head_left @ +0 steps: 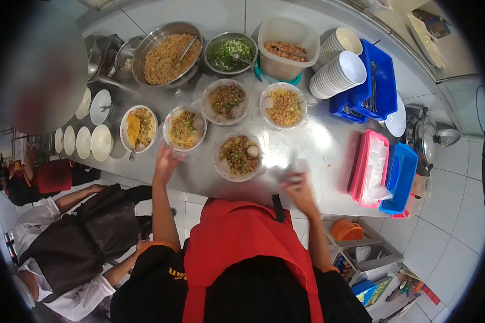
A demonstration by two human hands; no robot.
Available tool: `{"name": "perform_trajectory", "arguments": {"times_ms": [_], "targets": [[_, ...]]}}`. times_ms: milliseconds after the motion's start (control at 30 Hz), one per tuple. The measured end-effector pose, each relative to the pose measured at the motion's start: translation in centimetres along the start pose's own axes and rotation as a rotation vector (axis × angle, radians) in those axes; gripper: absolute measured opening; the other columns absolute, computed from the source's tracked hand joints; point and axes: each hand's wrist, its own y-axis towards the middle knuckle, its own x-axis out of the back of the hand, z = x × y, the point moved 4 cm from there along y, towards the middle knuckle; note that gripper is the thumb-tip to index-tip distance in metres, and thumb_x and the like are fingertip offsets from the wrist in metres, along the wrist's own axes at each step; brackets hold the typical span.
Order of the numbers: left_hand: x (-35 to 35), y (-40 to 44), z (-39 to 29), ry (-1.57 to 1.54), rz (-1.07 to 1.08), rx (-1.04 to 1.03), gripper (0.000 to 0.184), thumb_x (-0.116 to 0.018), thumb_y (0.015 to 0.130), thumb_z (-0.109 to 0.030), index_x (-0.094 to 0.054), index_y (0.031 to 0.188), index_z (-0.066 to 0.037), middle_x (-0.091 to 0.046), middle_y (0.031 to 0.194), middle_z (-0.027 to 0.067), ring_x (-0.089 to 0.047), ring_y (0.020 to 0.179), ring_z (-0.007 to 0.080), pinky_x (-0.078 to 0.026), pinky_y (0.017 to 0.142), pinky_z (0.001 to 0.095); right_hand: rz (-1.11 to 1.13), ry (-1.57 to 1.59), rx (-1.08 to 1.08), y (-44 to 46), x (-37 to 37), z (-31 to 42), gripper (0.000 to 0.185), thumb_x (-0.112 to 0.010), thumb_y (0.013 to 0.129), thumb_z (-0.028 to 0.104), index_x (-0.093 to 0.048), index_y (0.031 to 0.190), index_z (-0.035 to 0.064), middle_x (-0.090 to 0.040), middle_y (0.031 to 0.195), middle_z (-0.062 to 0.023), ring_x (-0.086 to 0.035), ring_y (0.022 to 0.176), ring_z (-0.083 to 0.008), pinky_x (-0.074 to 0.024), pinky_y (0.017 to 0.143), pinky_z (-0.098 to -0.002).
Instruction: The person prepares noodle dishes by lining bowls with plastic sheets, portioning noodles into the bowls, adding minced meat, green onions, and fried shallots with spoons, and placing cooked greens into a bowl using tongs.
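My left hand (167,161) is at the near edge of a plastic-lined bowl of noodles (184,129), fingers stretched out; whether they touch the rim I cannot tell. My right hand (296,185) is over the table's front part, smeared by motion, with a pale blur at its fingertips that I cannot make out. Between my hands stands a bowl of noodles with a meatball (239,158). Farther back are a bowl topped with greens (225,101) and a bowl of yellow noodles with mince (283,107). At the left, a bowl with a yellow wafer and a spoon (140,128) holds noodles too.
At the back stand a steel basin of brown topping (167,54), a bowl of chopped greens (231,53) and a plastic tub (289,48). Stacked white bowls (338,75), a blue cutlery bin (380,81) and a pink basket (369,168) are right. Two people are at left.
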Motion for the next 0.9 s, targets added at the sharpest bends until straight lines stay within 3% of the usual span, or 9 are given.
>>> {"name": "perform_trajectory", "arguments": {"times_ms": [133,200,300,400,500,567,633,700,900], "targets": [[-0.8,2.0,1.6,0.022,0.125,0.005,0.049,-0.049,0.093,-0.018,-0.032,0.138,-0.010,-0.048,0.129,0.0098,-0.054,0.110,0.0262,-0.049,0.084,0.0449,0.248,0.384,-0.123,3.8,-8.7,-2.2,0.090,-0.058,0.084,0.004,0.007,0.147,0.0116,-0.049,0.122,-0.0191,-0.060,0.092,-0.0214,-0.0529,0.076,-0.0318],[-1.3,1.8,1.5,-0.004,0.134,-0.084,0.046,-0.050,0.092,-0.017,-0.035,0.135,-0.008,-0.050,0.126,0.0100,-0.056,0.109,0.0269,-0.052,0.081,0.0437,0.126,0.099,-0.018,6.8,-10.1,-8.0,0.080,-0.054,0.085,0.001,-0.004,0.147,0.0074,-0.037,0.137,-0.0151,-0.053,0.107,-0.0216,-0.0501,0.084,-0.0309],[-0.8,2.6,2.0,-0.012,0.079,-0.164,0.045,-0.046,0.088,-0.008,-0.036,0.132,-0.005,-0.051,0.123,0.0127,-0.059,0.102,0.0286,-0.055,0.075,0.0428,0.075,0.349,0.105,6.7,-11.0,-4.7,0.072,-0.052,0.087,0.002,-0.009,0.145,0.0000,-0.051,0.122,-0.0121,-0.055,0.102,-0.0171,-0.0486,0.084,-0.0285],[-0.2,1.9,1.9,0.021,0.001,-0.172,0.043,-0.043,0.086,-0.004,-0.038,0.128,-0.002,-0.053,0.119,0.0150,-0.062,0.095,0.0296,-0.058,0.069,0.0415,-0.081,0.026,0.291,6.3,-10.1,-4.4,0.065,-0.052,0.087,0.003,-0.019,0.143,-0.0020,-0.051,0.125,-0.0145,-0.054,0.105,-0.0169,-0.0459,0.087,-0.0262],[-0.9,-0.5,0.2,0.205,-0.060,-0.119,0.042,-0.041,0.083,-0.003,-0.040,0.125,0.001,-0.056,0.113,0.0171,-0.064,0.089,0.0300,-0.059,0.064,0.0403,-0.020,0.076,0.052,3.0,-6.6,-0.4,0.051,-0.049,0.088,0.001,-0.036,0.137,0.0039,-0.054,0.116,-0.0092,-0.054,0.104,-0.0187,-0.0459,0.088,-0.0308],[-2.5,-3.3,-1.9,0.145,-0.107,-0.121,0.042,-0.041,0.081,-0.002,-0.042,0.123,0.003,-0.058,0.106,0.0170,-0.066,0.083,0.0293,-0.060,0.060,0.0383,0.057,0.429,-0.158,1.3,-3.7,0.0,0.053,-0.049,0.089,0.003,-0.031,0.139,0.0050,-0.056,0.115,-0.0111,-0.058,0.099,-0.0183,-0.0496,0.085,-0.0307],[-3.3,-4.7,-3.9,0.157,-0.083,-0.144,0.041,-0.041,0.081,-0.002,-0.043,0.121,0.003,-0.059,0.104,0.0163,-0.066,0.080,0.0270,-0.058,0.057,0.0361,-0.005,0.379,-0.040,-0.2,0.6,3.8,0.058,-0.048,0.089,0.004,-0.025,0.142,0.0057,-0.055,0.118,-0.0151,-0.061,0.098,-0.0207,-0.0555,0.077,-0.0327],[-3.9,-5.3,-6.0,0.172,-0.055,-0.168,0.040,-0.040,0.080,-0.002,-0.045,0.119,0.004,-0.059,0.102,0.0157,-0.065,0.076,0.0247,-0.057,0.053,0.0339,-0.116,0.398,-0.303,-1.7,5.6,9.1,0.060,-0.047,0.089,0.004,-0.021,0.144,0.0067,-0.055,0.120,-0.0173,-0.063,0.098,-0.0246,-0.0585,0.072,-0.0371],[-13.4,-4.7,-14.2,0.378,0.031,-0.275,0.036,-0.042,0.080,-0.002,-0.052,0.114,0.005,-0.061,0.098,0.0110,-0.061,0.078,0.0147,-0.051,0.063,0.0264,-0.296,0.267,0.221,2.3,21.2,24.4,0.053,-0.049,0.084,0.005,-0.036,0.136,0.0058,-0.062,0.108,-0.0165,-0.068,0.081,-0.0248,-0.0602,0.059,-0.0351]]}}
